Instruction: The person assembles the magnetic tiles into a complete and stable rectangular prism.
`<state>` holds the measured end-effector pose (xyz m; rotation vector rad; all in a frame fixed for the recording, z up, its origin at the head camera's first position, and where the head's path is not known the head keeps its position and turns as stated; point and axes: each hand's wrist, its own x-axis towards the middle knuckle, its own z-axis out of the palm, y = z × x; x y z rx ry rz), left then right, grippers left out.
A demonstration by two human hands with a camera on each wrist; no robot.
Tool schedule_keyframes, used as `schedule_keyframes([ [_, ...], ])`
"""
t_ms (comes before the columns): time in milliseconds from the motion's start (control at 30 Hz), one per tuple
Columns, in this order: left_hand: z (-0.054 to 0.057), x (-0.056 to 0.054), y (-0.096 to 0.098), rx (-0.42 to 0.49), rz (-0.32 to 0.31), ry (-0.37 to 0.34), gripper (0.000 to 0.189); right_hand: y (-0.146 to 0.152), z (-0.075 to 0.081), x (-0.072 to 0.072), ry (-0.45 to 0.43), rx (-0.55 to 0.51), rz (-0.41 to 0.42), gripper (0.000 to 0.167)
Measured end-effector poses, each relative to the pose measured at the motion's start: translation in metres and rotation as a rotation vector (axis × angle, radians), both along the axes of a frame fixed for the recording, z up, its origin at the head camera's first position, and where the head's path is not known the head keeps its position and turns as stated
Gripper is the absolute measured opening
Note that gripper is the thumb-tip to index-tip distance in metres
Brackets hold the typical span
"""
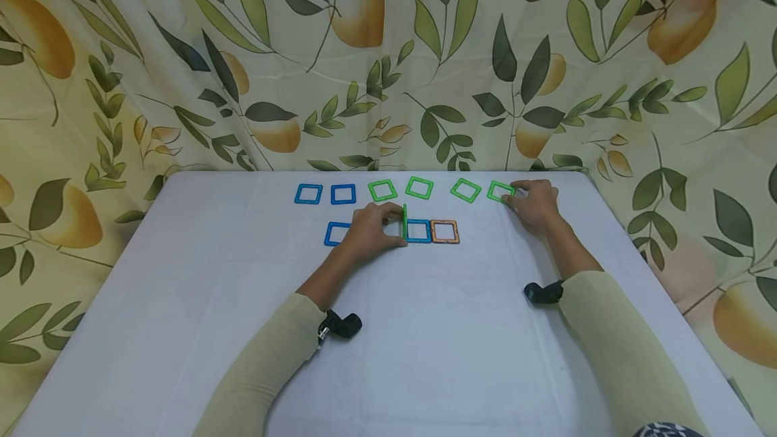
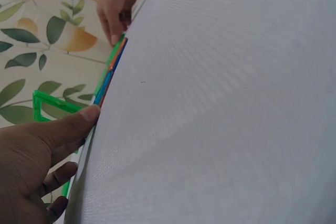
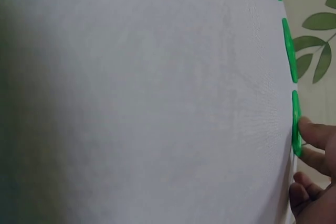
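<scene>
My left hand (image 1: 371,231) pinches an upright green square tile frame (image 1: 405,222) between thumb and fingers. This tile stands on edge at the left side of a flat blue tile frame (image 1: 419,241), which adjoins an orange one (image 1: 446,241). Another blue tile frame (image 1: 328,233) lies partly hidden behind the left hand. At the far right of the back row, my right hand (image 1: 537,204) holds the right edge of a flat green tile frame (image 1: 490,190). In the right wrist view, its thumb and finger meet that green tile (image 3: 296,124).
Along the back of the white-covered table (image 1: 455,356) lie two blue tile frames (image 1: 343,203) and several green ones (image 1: 419,195), spaced apart. A leaf-and-fruit patterned curtain (image 1: 388,106) hangs behind the table. Small black devices (image 1: 344,325) sit at both wrists.
</scene>
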<state>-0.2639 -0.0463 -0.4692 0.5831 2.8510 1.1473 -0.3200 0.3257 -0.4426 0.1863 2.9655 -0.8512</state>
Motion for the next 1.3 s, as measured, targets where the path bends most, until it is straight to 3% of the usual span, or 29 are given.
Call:
schedule_keyframes([
  [167, 0.000, 0.000, 0.001, 0.002, 0.003, -0.016, 0.063, 0.002, -0.002, 0.001, 0.030, -0.034, 0.009, 0.055],
  [433, -0.002, 0.000, 0.001, -0.013, 0.004, -0.011, 0.064, 0.004, -0.003, 0.004, 0.080, -0.187, -0.007, 0.054],
  [967, -0.001, 0.000, 0.003, -0.004, 0.024, -0.002, 0.063, 0.007, 0.004, 0.017, 0.216, -0.203, 0.005, 0.034],
  [1300, 0.000, 0.000, 0.002, 0.003, 0.024, -0.007, 0.063, -0.004, 0.012, 0.032, 0.266, -0.277, 0.043, 0.035],
])
